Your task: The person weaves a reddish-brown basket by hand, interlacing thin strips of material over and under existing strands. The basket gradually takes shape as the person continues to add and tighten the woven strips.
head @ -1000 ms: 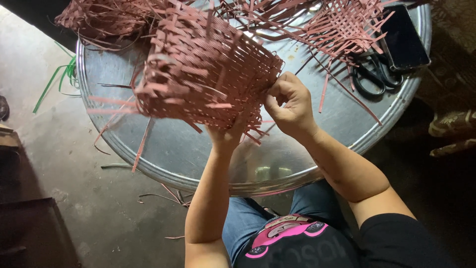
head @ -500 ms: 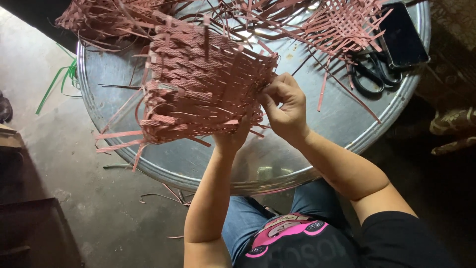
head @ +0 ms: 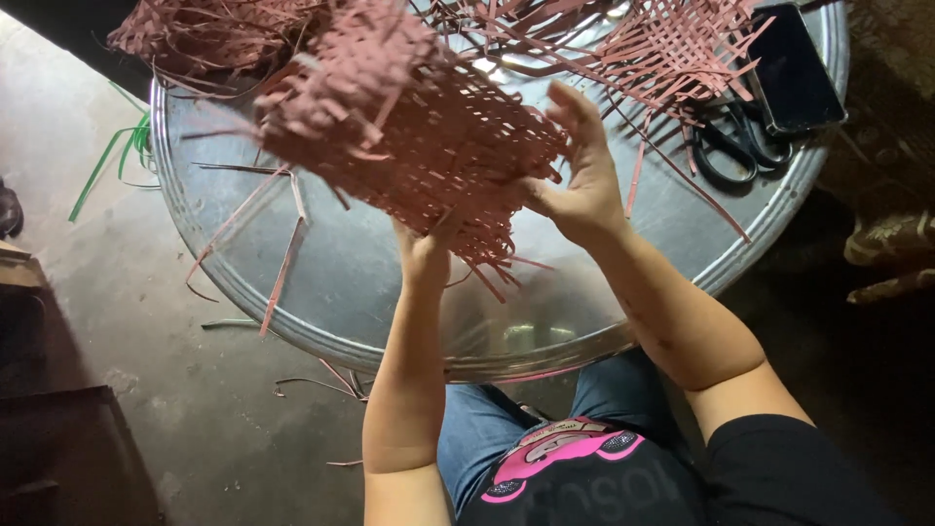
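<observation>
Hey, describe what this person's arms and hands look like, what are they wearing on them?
Both forearms are bare from the elbow down. The right arm shows the edge of a short black sleeve at the upper arm. The left arm shows no sleeve in view. The left hand and right hand wear no gloves; no rings, watch or bracelets are visible on fingers or wrists.

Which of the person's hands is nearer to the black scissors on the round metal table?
The right hand is nearer: it lies just left of the scissors in the picture. The left hand is farther off, under the pink woven basket.
</observation>
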